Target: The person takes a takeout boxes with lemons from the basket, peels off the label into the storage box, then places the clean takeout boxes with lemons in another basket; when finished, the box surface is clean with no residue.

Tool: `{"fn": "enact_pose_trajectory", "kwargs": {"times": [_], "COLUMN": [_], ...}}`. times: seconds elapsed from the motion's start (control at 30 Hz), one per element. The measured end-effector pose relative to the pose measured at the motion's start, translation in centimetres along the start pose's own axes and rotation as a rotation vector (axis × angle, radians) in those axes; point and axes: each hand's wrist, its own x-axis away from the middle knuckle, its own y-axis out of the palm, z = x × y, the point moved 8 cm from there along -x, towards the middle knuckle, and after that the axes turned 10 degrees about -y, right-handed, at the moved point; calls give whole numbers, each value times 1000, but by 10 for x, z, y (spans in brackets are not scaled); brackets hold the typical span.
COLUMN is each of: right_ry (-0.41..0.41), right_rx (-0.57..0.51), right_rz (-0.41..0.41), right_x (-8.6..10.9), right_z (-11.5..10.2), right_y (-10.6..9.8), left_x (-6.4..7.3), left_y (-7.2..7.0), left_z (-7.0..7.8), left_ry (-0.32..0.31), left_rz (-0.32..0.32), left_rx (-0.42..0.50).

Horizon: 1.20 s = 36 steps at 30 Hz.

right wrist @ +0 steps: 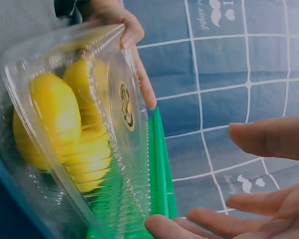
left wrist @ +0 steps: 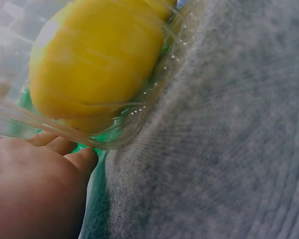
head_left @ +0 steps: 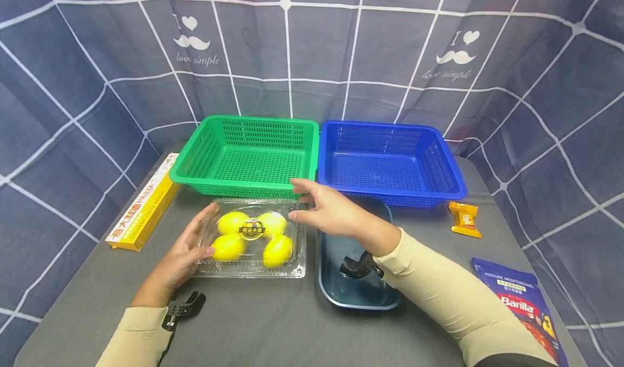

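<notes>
A clear plastic clamshell box [head_left: 283, 273] with several yellow lemons [head_left: 229, 247] inside lies on the grey cloth, a dark label on its lid. Along its left side rests my left hand [head_left: 182, 256], fingers extended by the far left corner and thumb over the lid's edge. The left wrist view has this hand [left wrist: 35, 186] right against the box's rim. My right hand [head_left: 336, 210] hovers at the box's upper right corner with fingers spread and nothing held. In the right wrist view its fingertips [right wrist: 162, 225] come close to the lid's edge.
Behind the box stand a green basket [head_left: 244, 187] and a blue basket [head_left: 390, 195]. A dark blue-grey container [head_left: 358, 299] sits under my right forearm. A yellow pasta box [head_left: 143, 207] lies left; a small orange packet [head_left: 465, 219] and a Barilla pouch [head_left: 517, 305] lie right.
</notes>
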Motion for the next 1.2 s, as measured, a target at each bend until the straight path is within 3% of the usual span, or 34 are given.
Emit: {"fn": "enact_pose_trajectory", "kwargs": {"times": [0.23,0.5,0.63,0.87,1.2], "right_ry": [-132,-184,-171,-79,-24], "right_rx": [160,307,362,407,420], "right_rz": [-69,-187,-233,-301,-341], "right_x": [-25,-54,-65,-79,-88], "right_z": [-16,-30,-29,-21,-15], "right_y": [16,45,56,67,75], "left_x": [0,-1,-1,0,1], "left_y": [0,1,1,1,1], "left_z": [1,6,5,5,3], "left_ry": [-4,13,12,8,4], "left_rz": [13,11,9,17,17], "left_rx": [-17,-11,-16,-24,-40]}}
